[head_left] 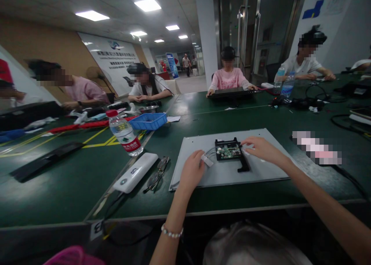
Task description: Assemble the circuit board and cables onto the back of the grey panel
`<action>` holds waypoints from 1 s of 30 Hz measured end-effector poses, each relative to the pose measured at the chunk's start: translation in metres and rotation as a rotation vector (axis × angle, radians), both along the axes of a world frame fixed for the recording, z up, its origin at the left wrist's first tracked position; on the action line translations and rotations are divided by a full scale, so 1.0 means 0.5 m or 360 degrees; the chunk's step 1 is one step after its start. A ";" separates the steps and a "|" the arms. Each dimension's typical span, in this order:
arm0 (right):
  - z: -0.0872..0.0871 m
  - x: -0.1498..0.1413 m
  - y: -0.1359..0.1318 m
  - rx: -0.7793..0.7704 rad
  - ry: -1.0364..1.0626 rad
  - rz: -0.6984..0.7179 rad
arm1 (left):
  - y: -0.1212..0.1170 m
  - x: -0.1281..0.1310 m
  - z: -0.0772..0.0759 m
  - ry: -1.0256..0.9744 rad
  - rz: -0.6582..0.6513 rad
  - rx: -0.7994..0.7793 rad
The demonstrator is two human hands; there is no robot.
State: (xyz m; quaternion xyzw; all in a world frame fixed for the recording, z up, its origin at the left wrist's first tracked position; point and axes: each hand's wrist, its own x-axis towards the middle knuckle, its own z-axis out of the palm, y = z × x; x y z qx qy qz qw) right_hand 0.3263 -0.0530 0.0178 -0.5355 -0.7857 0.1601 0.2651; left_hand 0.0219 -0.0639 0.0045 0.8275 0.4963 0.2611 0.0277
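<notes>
A flat grey display panel [232, 175] lies on the table before me. On it sits a black plastic bracket [244, 165] holding a green circuit board [230, 151]. Thin wires run from the board's left side to a cable with a white tag [207, 160]. Over the panel's left part, my left hand [192, 168] is curled, its fingers closed at that cable; the grip itself is partly hidden. My right hand [262, 149] reaches in from the right with fingers stretched and apart. Its fingertips are at the bracket's upper right corner, and I see nothing held.
Left of the panel are eyeglasses [157, 174], a white power bank [136, 173] with a cable, a water bottle [124, 133] and a blue tray [149, 121]. A blurred-out pink object [317, 148] lies right. Several people sit around the green table [191, 203].
</notes>
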 end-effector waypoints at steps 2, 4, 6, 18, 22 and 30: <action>-0.009 0.034 0.029 -0.0179 -0.0045 -0.0007 | 0.004 -0.001 0.001 -0.0081 0.0028 0.0034; -0.018 0.051 0.050 -0.0318 -0.0066 0.0021 | 0.009 -0.001 0.005 -0.0141 0.0074 0.0047; -0.027 0.053 0.064 -0.0402 -0.0069 0.0054 | 0.014 0.000 0.013 -0.0161 0.0130 0.0030; -0.057 0.046 0.074 -0.0427 0.0150 0.0025 | 0.059 -0.001 0.041 0.0151 0.0207 -0.0283; -0.055 0.055 0.071 -0.0457 0.0218 -0.0005 | 0.083 -0.002 0.035 0.0230 0.0210 -0.0366; -0.061 0.062 0.074 -0.0399 0.0115 -0.0123 | 0.098 -0.001 0.031 0.0142 0.0152 -0.0295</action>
